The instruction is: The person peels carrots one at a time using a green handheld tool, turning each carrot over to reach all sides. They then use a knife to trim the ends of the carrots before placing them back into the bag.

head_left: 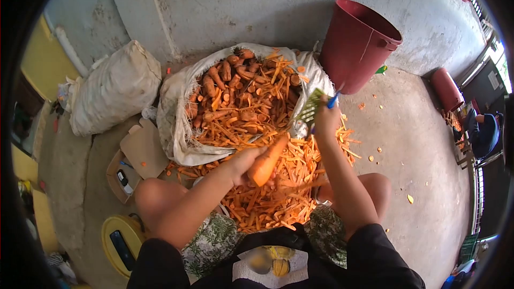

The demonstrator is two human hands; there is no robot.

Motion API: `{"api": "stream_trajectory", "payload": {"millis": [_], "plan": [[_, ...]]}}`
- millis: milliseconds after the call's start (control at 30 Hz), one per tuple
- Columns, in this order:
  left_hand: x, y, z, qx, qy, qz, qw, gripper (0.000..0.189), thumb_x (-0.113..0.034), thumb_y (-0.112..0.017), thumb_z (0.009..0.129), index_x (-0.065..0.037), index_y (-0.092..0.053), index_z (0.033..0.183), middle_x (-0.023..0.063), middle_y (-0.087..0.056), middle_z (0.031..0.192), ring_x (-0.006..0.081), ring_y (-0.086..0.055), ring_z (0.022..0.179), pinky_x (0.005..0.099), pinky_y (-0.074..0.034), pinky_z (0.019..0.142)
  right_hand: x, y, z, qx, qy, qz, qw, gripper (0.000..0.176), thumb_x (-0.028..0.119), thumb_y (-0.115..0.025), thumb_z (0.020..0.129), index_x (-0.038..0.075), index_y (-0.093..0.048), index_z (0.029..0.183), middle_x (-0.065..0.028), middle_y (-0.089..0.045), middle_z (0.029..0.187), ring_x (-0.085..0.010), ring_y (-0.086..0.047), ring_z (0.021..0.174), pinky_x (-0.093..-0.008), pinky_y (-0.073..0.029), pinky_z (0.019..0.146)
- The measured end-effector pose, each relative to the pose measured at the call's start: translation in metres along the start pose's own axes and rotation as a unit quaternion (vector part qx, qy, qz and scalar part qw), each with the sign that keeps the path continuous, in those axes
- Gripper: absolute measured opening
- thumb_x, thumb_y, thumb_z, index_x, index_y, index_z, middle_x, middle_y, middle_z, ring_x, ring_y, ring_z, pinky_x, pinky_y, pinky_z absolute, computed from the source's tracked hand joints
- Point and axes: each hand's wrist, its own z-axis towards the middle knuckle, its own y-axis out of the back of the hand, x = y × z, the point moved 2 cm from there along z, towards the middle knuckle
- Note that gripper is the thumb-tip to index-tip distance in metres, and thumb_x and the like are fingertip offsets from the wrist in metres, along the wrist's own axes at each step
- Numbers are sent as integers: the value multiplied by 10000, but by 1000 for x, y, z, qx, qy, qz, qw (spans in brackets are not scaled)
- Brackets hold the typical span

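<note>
The smooth, orange, tapered carrot [267,164] is located in the left hand [250,165], above a loose heap of orange carrot strips [267,207] lying between the person's knees. The left hand is closed around the carrot from its left side; the fingers beneath are partly hidden. The right hand [326,121] is closed on a blue-handled tool [333,100]; the tool's working end cannot be made out. A flat green-and-white patterned piece [310,108] shows just beside the right hand; whether it belongs to the tool cannot be determined. The governing relation is as follows: the carrot lies to the left of the right hand and nearer the person's body, with a gap between them. Its long axis runs obliquely, broad end low and left toward the body, narrow end high and right, pointing roughly toward the right hand. The left hand is the nearer one, in contact; the right hand stands apart, beyond the narrow end, near the rim of the open white woven sack [172,123] of carrots.
</note>
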Motion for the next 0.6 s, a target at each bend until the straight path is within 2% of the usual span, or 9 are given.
{"api": "stream_trajectory", "payload": {"millis": [67, 167, 267, 367, 433, 467, 500, 533, 600], "plan": [[-4, 1, 0, 2, -22, 43, 999, 408, -326, -273, 917, 29, -448, 1013, 135, -553, 830, 265, -584, 694, 383, -524, 611, 23, -18, -42, 95, -52, 26, 994, 197, 220, -450, 886, 35, -484, 828, -3, -476, 595, -74, -423, 475, -235, -348, 414], [-4, 0, 4, -58, -90, -34, 994, 320, -258, -298, 901, -9, -462, 1017, 110, -571, 832, 227, -591, 718, 375, -517, 621, 17, -36, -81, 176, 5, -27, 984, 174, 198, -471, 872, 37, -473, 808, -41, -477, 573, -122, -453, 460, -270, -382, 418], [1, 6, 11, -86, -75, -28, 993, 289, -236, -319, 891, -25, -476, 1010, 98, -576, 818, 196, -590, 712, 345, -512, 604, 2, -40, -88, 154, 65, -135, 977, 158, 164, -500, 845, 8, -477, 855, -144, -515, 583, -250, -507, 491, -379, -400, 477], [2, 3, 12, -64, -104, 8, 993, 314, -248, -291, 908, -15, -489, 981, 94, -580, 810, 181, -590, 681, 320, -506, 593, 4, -38, -81, 96, 131, -233, 959, 113, 117, -493, 825, 16, -492, 876, -156, -551, 624, -299, -534, 536, -390, -417, 514], [3, -2, 4, -49, -60, 83, 993, 334, -261, -282, 916, -8, -494, 966, 94, -582, 802, 173, -588, 661, 308, -505, 583, -5, -27, -44, 7, 81, -276, 958, 104, 98, -475, 814, 30, -501, 889, -165, -570, 659, -322, -562, 606, -402, -429, 562], [3, -7, -2, -35, -15, 160, 986, 355, -274, -273, 924, -1, -499, 951, 95, -584, 794, 166, -587, 640, 296, -503, 573, -15, -14, -17, 5, 62, -186, 981, 113, 117, -470, 822, 41, -507, 896, -161, -580, 686, -324, -563, 630, -413, -426, 577], [1, -21, -14, -29, -46, 221, 974, 379, -302, -269, 930, 9, -483, 969, 98, -574, 750, 162, -582, 611, 287, -501, 533, -20, -4, 3, -66, 43, -243, 967, 124, 147, -472, 835, 31, -511, 855, -156, -576, 688, -312, -567, 646, -400, -420, 573], [5, -20, -15, -23, -36, 210, 977, 359, -301, -294, 927, 6, -465, 1003, 102, -567, 761, 161, -581, 615, 285, -501, 516, -20, 7, 12, -103, 111, -280, 948, 242, 235, -445, 873, 7, -511, 828, -120, -537, 617, -219, -497, 525, -360, -386, 518], [4, -17, -16, -42, -80, 154, 984, 344, -300, -313, 922, -5, -456, 1026, 106, -561, 815, 171, -582, 629, 301, -504, 508, -45, 14, 36, -104, 59, -170, 978, 230, 209, -462, 870, -1, -521, 797, -19, -462, 566, -111, -402, 492, -296, -346, 494]]}}
